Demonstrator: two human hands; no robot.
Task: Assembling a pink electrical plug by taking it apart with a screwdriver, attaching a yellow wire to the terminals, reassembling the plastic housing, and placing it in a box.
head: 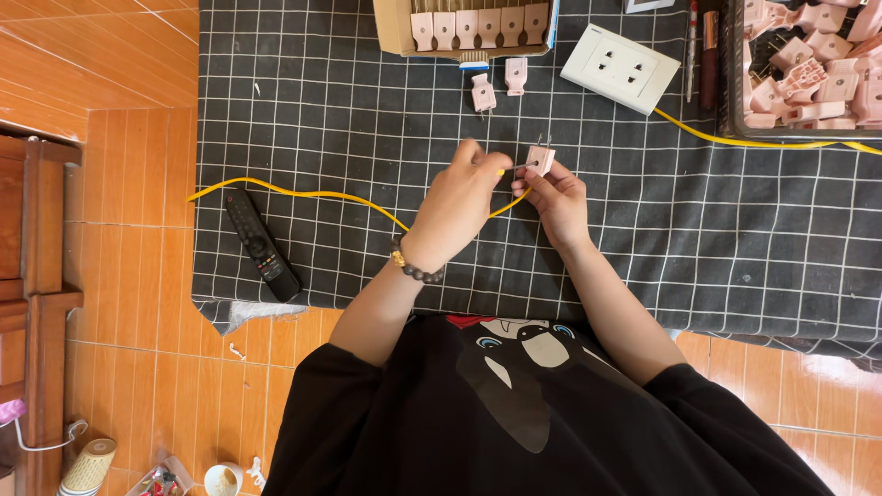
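1. Centrally on the checked cloth (pixel 303 110), the right hand (pixel 556 202) pinches a pink plug (pixel 540 160).
2. Left hand (pixel 459 207) seemingly grips a small tool on the yellow cable (pixel 303 194).

Right hand (pixel 554 200) pinches pink plug (pixel 540 160); left hand (pixel 459 207) grips yellow wire (pixel 303 194) at plug, above checked cloth (pixel 367 129).

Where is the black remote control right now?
In the head view the black remote control lies on the left part of the dark checked cloth, near its left edge, just below the yellow cable and left of the person's left hand.
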